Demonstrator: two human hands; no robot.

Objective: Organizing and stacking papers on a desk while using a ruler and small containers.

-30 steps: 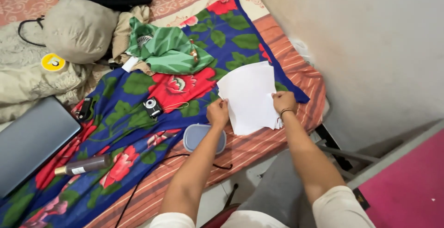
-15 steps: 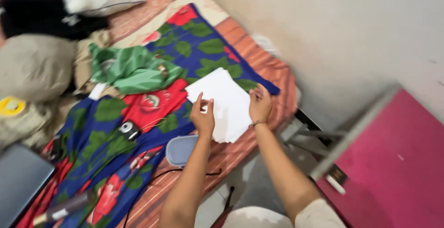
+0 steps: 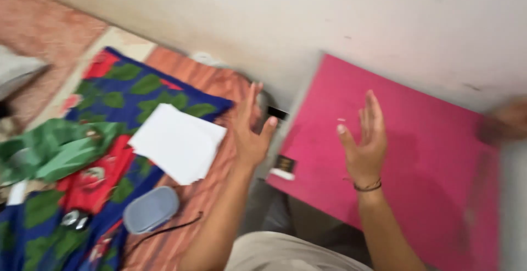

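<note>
My left hand (image 3: 252,131) is raised with fingers spread and holds nothing; it hovers just right of a stack of white paper sheets (image 3: 178,142). The paper lies on a blue floral cloth (image 3: 121,84) spread over a striped orange mattress (image 3: 211,81). My right hand (image 3: 366,139), with a dark wristband, is lifted palm-in with fingers apart above a pink tabletop (image 3: 417,155). The frame is blurred by motion.
A green patterned garment (image 3: 52,150) lies left of the paper. A pale blue oval lid (image 3: 151,209) and a thin black cable (image 3: 164,230) rest near the mattress edge. A white wall (image 3: 307,13) runs behind. A blurred object (image 3: 508,120) sits at the table's right.
Both hands have let go of the paper and moved right, fingers spread. The paper now lies on the cloth. The view has swung right toward the pink table.
</note>
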